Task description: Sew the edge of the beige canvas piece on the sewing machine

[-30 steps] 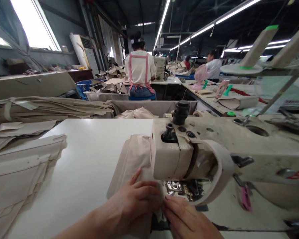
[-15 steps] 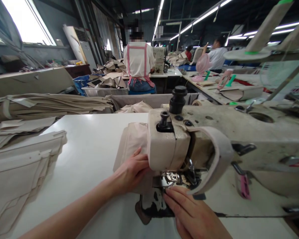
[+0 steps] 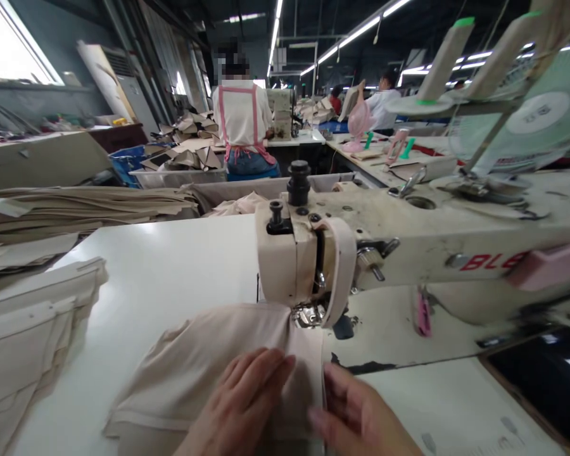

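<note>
A beige fabric piece [image 3: 209,354] is spread in front of the sewing machine [image 3: 285,259], its far edge reaching the metal presser foot [image 3: 308,315]. On top of the cloth lies my left hand [image 3: 247,396], fingers together and laid over it, just short of the machine head. My right hand [image 3: 361,411] is at the cloth's right edge, with that edge between thumb and fingers. The needle itself cannot be made out. A pale strap [image 3: 344,272] loops down beside the head.
Stacked beige panels [image 3: 42,335] lie along the left of the white table [image 3: 171,259]. A phone [image 3: 546,380] rests at the right. Behind the machine stand thread cones [image 3: 449,60] and a fan [image 3: 541,114]. A person in a pink-strapped apron [image 3: 240,120] sits ahead.
The cloth now lies in front of the presser foot rather than behind and left of it. My left hand has come back toward me onto it; my right has taken its edge. The view has turned right.
</note>
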{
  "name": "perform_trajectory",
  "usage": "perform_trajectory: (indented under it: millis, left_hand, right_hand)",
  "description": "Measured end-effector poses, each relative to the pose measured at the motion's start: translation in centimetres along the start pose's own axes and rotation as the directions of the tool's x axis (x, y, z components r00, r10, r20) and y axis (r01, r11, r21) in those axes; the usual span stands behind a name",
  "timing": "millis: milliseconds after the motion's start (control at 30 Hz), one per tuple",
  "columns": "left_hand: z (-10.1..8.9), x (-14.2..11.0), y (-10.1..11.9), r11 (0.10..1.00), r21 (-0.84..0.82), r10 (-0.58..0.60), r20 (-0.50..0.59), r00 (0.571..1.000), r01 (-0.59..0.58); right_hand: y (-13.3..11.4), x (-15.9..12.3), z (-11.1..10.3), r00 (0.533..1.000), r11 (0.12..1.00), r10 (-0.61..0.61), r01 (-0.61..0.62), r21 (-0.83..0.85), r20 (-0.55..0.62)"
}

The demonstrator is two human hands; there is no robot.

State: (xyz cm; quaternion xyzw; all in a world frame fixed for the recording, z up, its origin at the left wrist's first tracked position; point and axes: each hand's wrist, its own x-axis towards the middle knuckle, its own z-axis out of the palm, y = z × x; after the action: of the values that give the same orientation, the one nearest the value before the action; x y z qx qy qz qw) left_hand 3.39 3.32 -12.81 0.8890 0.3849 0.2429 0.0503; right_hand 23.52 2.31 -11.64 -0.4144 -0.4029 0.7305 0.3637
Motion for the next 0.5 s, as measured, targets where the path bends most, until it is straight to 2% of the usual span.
perform_trajectory:
  millis: [67, 133, 233, 333, 500]
  left_hand:
    - [-0.1, 0.0, -0.6, 0.986, -0.143, 0.095, 0.044, 0.994, -0.088]
    - [-0.7, 0.4, -0.9, 0.966, -0.248, 0.095, 0.099, 0.991, -0.068]
    - [-1.7, 1.8, -0.7, 0.926, -0.369, -0.033, 0.139, 0.990, 0.082]
    - [-2.2, 4.4, -0.3, 0.858, -0.454, -0.176, 0.184, 0.967, 0.242]
    - [-1.3, 8.0, -1.2, 0.785, -0.491, -0.243, 0.318, 0.917, 0.378]
  right_hand:
    - [-1.2, 1.1, -0.6, 0.992, 0.996, -0.087, 0.086, -0.012, -0.089]
    - [-1.9, 2.1, -0.9, 0.990, 0.995, -0.102, 0.103, 0.007, -0.093]
    - [-2.0, 2.7, -0.8, 0.995, 0.996, -0.087, 0.087, 0.014, -0.051]
    - [-1.6, 2.8, -0.5, 0.995, 0.997, -0.077, 0.077, -0.005, -0.058]
    - [-0.8, 3.0, -1.0, 0.996, 0.997, -0.059, 0.056, -0.057, -0.064]
